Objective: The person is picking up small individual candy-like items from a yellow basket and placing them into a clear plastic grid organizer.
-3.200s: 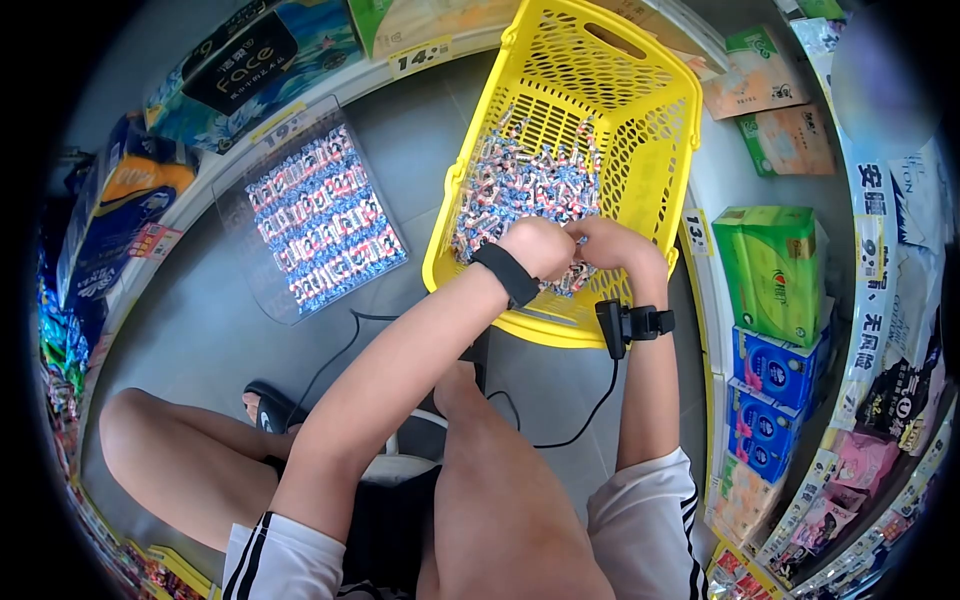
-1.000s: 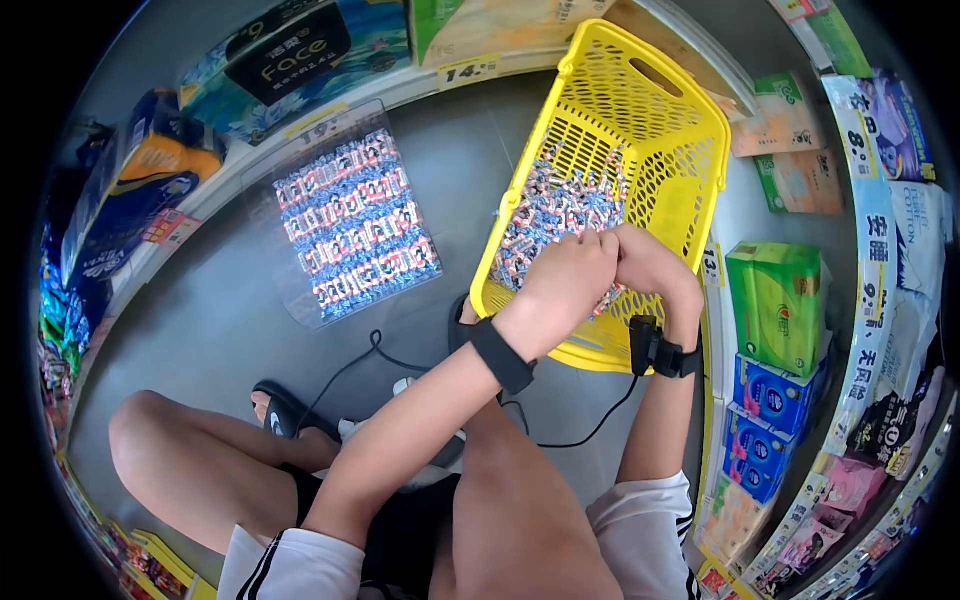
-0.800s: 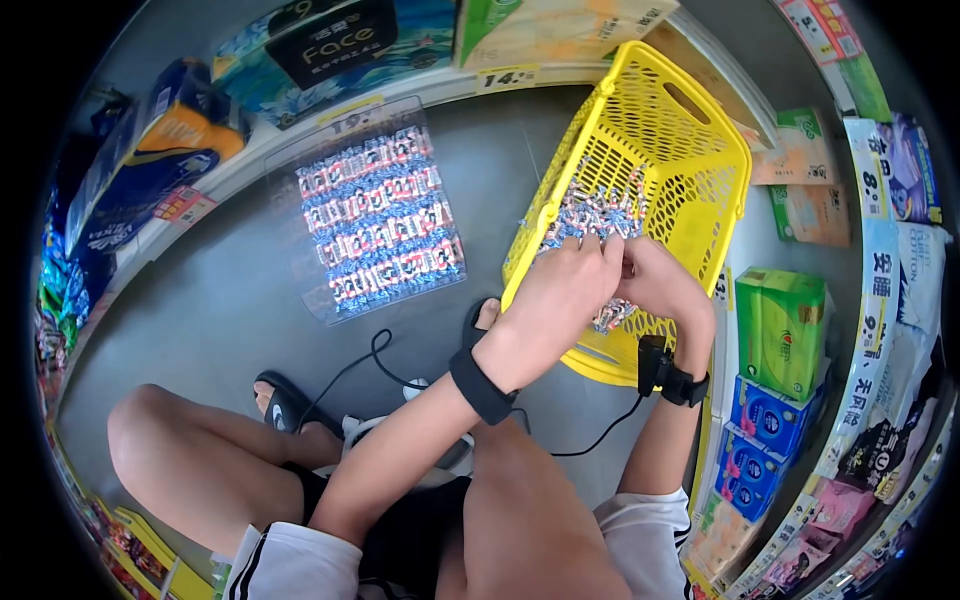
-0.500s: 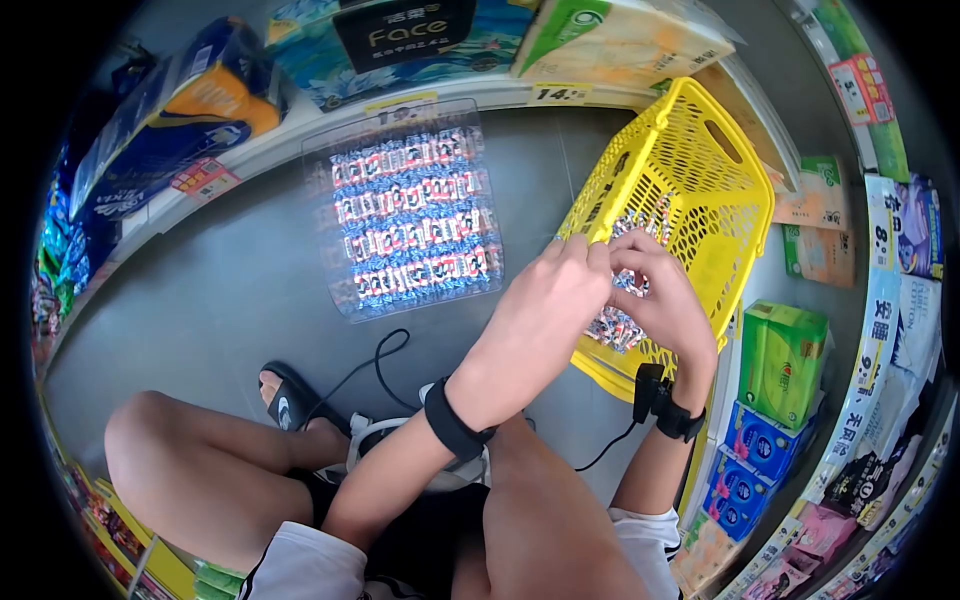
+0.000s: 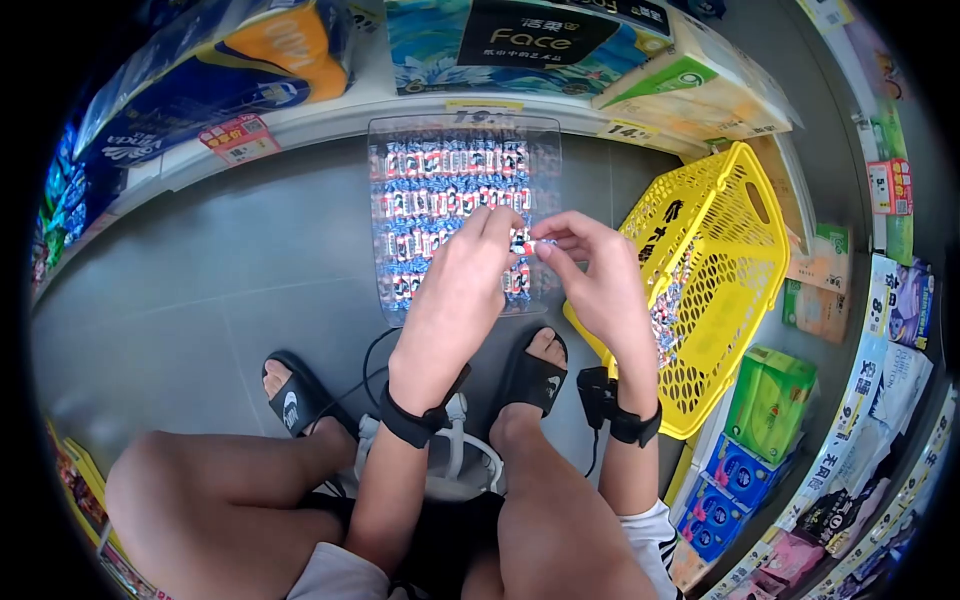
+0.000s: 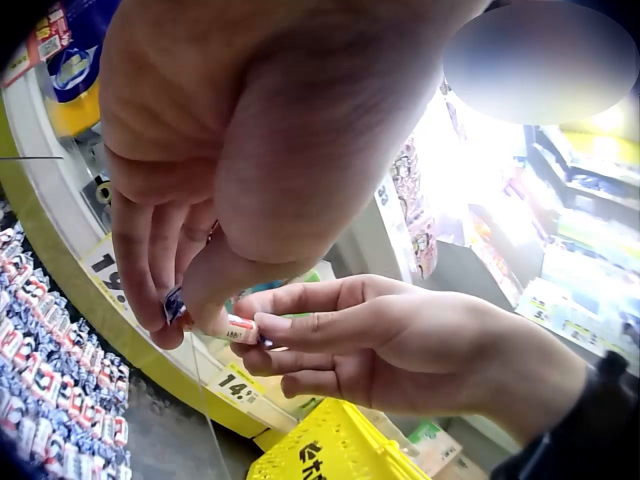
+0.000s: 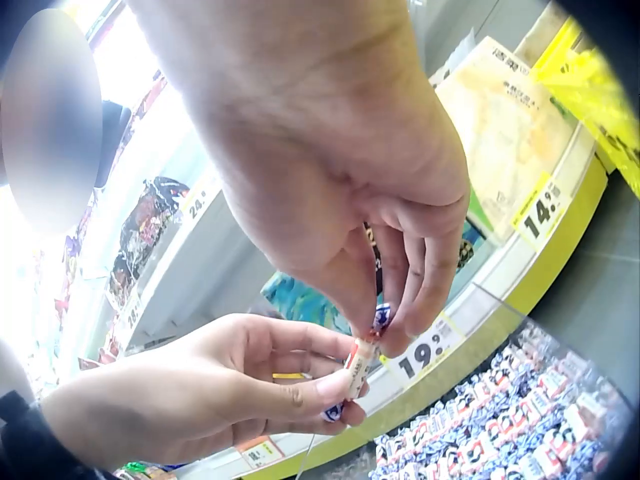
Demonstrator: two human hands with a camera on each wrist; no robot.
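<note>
A wrapped candy [image 5: 525,247] with a white and red middle and blue twisted ends is stretched between my two hands. My left hand [image 5: 462,280] pinches one end of it and my right hand [image 5: 605,275] pinches the other, as the candy [image 6: 240,329] in the left wrist view and the candy [image 7: 360,366] in the right wrist view both show. Below the hands lies a clear plastic box [image 5: 555,290] on the floor, filled with neat rows of like candies [image 5: 450,205]. To the right, a yellow basket [image 5: 715,390] holds loose candies [image 5: 672,315].
Shelves with tissue packs [image 5: 540,45] curve behind the box. Green tissue packs [image 5: 770,400] and blue packs [image 5: 722,505] line the right side. Sandalled feet [image 5: 535,370] stand close before the box, with a black cable [image 5: 372,355] and a white stool [image 5: 455,450] nearby.
Both hands have come out of the yellow basket and moved left over the clear box, now with a candy between them. The head view has turned, shifting the box and basket rightward.
</note>
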